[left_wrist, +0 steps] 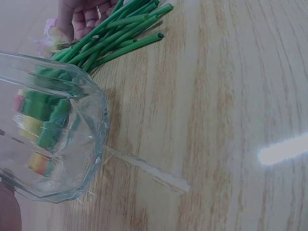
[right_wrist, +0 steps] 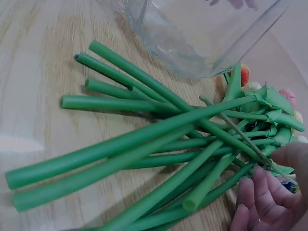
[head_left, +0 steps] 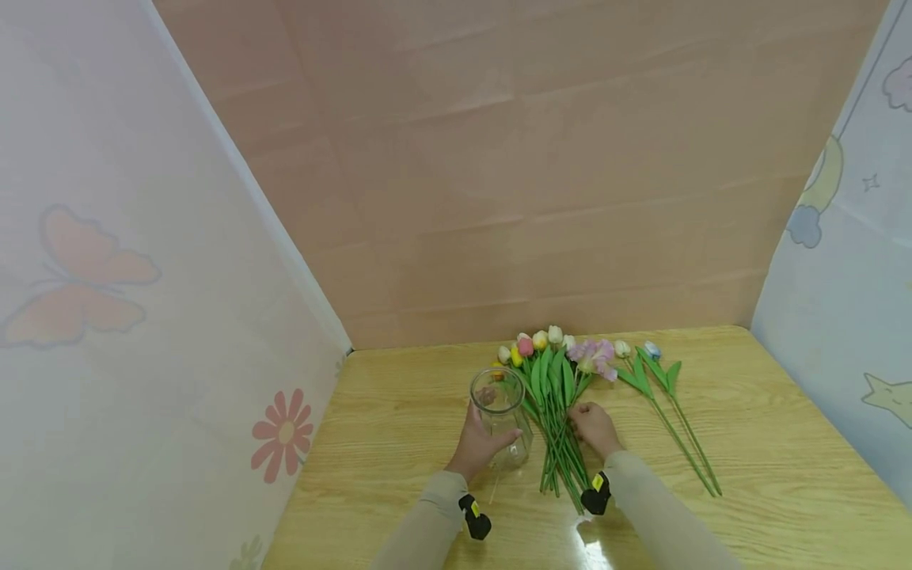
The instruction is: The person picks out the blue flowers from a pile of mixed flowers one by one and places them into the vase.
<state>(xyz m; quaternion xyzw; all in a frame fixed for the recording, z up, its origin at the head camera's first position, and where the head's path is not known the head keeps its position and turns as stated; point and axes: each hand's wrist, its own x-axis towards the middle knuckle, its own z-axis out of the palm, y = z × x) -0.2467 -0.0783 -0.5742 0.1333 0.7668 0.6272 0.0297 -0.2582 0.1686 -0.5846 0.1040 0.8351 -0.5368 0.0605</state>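
A clear glass vase (head_left: 504,402) is in my left hand (head_left: 479,443), the thumb laid across its near side. In the left wrist view the faceted base of the vase (left_wrist: 96,139) is tilted up from the tabletop. Just right of it lies a bundle of artificial tulips (head_left: 550,388) with crossing green stems. My right hand (head_left: 594,426) is at the bundle's right side. In the right wrist view its thumb and fingertips pinch a thin brownish stem (right_wrist: 240,134) among the thicker green ones. A lilac ruffled flower (head_left: 593,356) lies at the bundle's upper right.
Two separate tulips, a white one (head_left: 622,348) and a blue one (head_left: 651,349), lie to the right with stems slanting toward me. The wood-grain table (head_left: 777,443) meets a tan backdrop (head_left: 541,198) behind and printed cloth walls (head_left: 178,261) at the sides.
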